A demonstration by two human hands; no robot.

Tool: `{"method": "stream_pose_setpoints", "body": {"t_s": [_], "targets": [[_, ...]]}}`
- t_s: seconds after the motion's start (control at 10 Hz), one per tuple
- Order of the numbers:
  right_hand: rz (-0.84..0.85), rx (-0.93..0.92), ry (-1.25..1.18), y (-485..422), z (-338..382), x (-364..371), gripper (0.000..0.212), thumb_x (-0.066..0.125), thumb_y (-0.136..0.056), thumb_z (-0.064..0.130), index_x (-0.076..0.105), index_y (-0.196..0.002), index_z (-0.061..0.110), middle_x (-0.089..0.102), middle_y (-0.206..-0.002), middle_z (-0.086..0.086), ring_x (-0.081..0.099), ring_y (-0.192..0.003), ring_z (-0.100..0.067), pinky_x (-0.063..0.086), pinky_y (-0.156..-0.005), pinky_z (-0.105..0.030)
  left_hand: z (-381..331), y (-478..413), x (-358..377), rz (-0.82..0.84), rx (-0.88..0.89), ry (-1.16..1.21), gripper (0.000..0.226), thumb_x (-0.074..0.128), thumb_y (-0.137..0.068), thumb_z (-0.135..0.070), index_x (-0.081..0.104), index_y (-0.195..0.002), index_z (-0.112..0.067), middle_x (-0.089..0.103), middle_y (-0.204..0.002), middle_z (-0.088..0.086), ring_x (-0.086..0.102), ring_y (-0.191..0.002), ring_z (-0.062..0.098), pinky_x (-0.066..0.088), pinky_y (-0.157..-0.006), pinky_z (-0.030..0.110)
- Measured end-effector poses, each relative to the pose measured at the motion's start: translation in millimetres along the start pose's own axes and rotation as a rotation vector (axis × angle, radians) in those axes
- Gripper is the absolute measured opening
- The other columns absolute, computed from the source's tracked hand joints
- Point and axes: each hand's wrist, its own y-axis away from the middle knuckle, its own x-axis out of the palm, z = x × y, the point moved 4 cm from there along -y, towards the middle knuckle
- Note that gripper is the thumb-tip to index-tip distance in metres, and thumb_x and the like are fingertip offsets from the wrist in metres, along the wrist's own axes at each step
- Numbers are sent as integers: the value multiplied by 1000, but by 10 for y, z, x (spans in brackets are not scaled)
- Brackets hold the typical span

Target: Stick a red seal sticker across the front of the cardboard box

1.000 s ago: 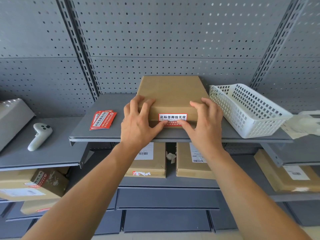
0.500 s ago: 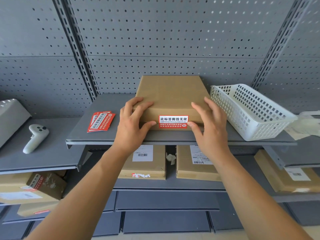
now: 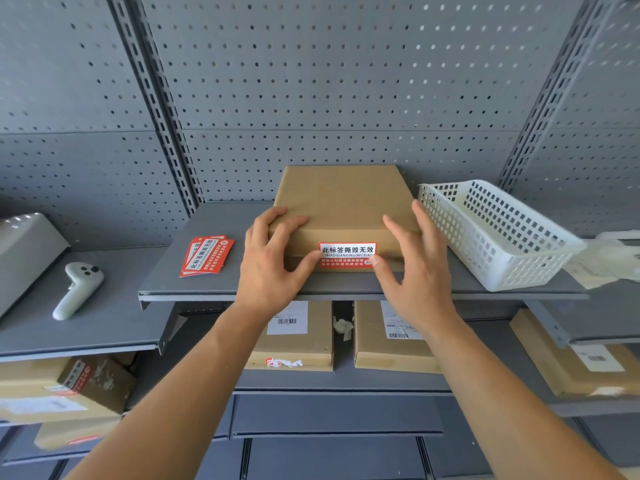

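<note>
A flat brown cardboard box (image 3: 341,202) lies on the grey middle shelf (image 3: 207,282). A red and white seal sticker (image 3: 347,255) is stuck across its front face. My left hand (image 3: 270,261) rests on the box's left front corner, fingers spread on top, thumb touching the sticker's left end. My right hand (image 3: 414,268) hovers at the right front, fingers apart, its thumb tip at the sticker's lower right corner.
A stack of spare red seal stickers (image 3: 207,256) lies left of the box. A white mesh basket (image 3: 491,233) stands close on the right. A white controller (image 3: 78,284) lies on the left shelf. Several cardboard boxes (image 3: 391,337) fill the lower shelves.
Both hands have drawn back from pressing the sticker. My thumbs slid outward to its ends and my right fingers lifted off the box top. The view shifted slightly.
</note>
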Motion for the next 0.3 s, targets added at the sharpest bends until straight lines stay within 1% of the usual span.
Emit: {"method": "stream_pose_setpoints", "body": {"t_s": [0.1, 0.2, 0.3], "targets": [[13, 34, 6, -20, 29, -57, 62, 58, -95, 51, 47, -150, 27, 21, -170, -8, 21, -158, -32, 26, -124, -55, -16, -4, -33, 35, -49, -14, 63, 63, -89, -60, 49, -144, -33, 35, -159, 2, 38, -144, 27, 46, -107, 46], [-49, 9, -43, -76, 89, -215, 51, 54, -97, 46, 53, -142, 22, 40, -160, -8, 35, -151, -27, 30, -123, -48, -46, -51, -132, -7, -157, -89, 63, 52, -92, -63, 46, -145, -30, 43, -152, 4, 44, -136, 30, 47, -104, 48], [-122, -2, -159, -181, 233, -491, 28, 52, -100, 26, 64, -124, 17, 68, -127, -1, 59, -121, -18, 50, -103, -47, -144, -182, -291, -87, -228, -74, 65, 42, -90, -68, 55, -136, -24, 55, -137, 6, 50, -122, 31, 44, -101, 45]]}}
